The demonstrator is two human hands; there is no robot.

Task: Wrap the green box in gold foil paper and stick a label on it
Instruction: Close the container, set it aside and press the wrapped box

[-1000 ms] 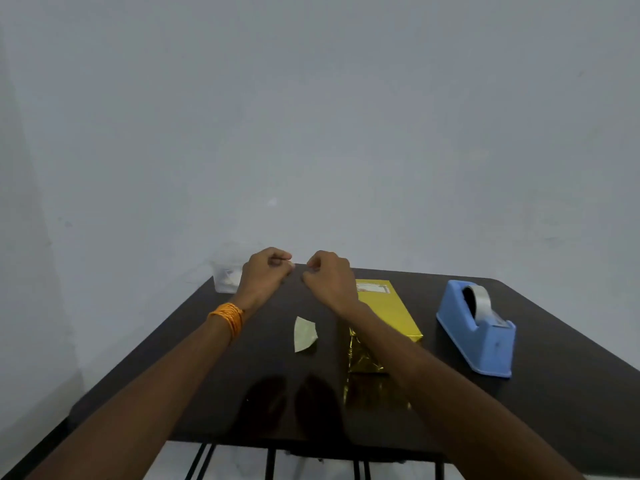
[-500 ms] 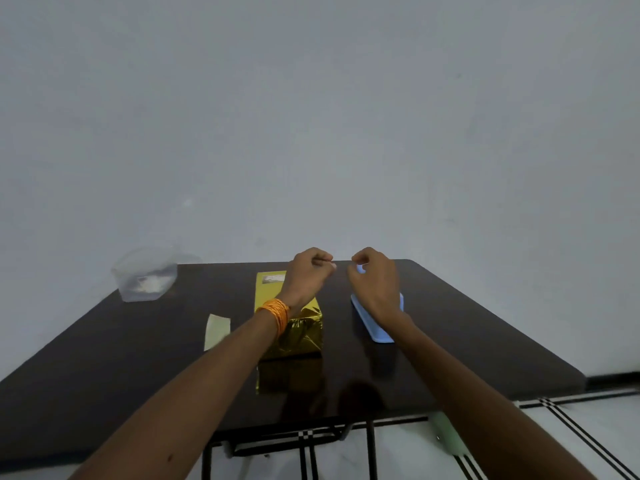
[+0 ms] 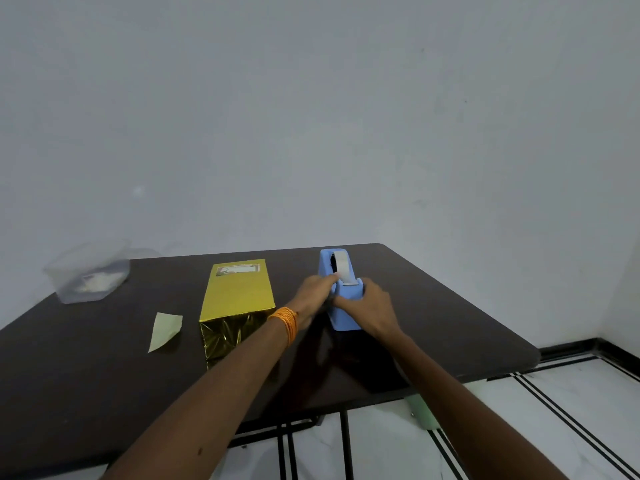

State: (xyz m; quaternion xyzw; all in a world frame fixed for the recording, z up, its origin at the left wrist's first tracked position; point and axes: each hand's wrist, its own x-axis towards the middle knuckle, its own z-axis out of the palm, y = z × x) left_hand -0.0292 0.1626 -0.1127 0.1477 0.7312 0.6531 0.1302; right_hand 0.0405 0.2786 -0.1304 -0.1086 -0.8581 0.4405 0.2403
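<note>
The box wrapped in gold foil (image 3: 237,296) lies on the dark table (image 3: 104,375), with a label (image 3: 238,270) on its far end. To its right stands a blue tape dispenser (image 3: 341,289). My left hand (image 3: 313,296), an orange bangle on its wrist, reaches to the dispenser's left side with fingertips at the tape end. My right hand (image 3: 369,308) rests on the dispenser's front right, gripping its body. Whether the left fingers pinch the tape is not clear.
A pale green scrap of backing paper (image 3: 164,330) lies left of the box. A clear plastic container (image 3: 88,280) sits at the far left corner. The table's right edge drops to a white tiled floor (image 3: 554,410). A grey wall stands behind.
Both hands dropped from a raised pinch above the table onto the tape dispenser. The view has swung, so the dispenser sits nearer the middle.
</note>
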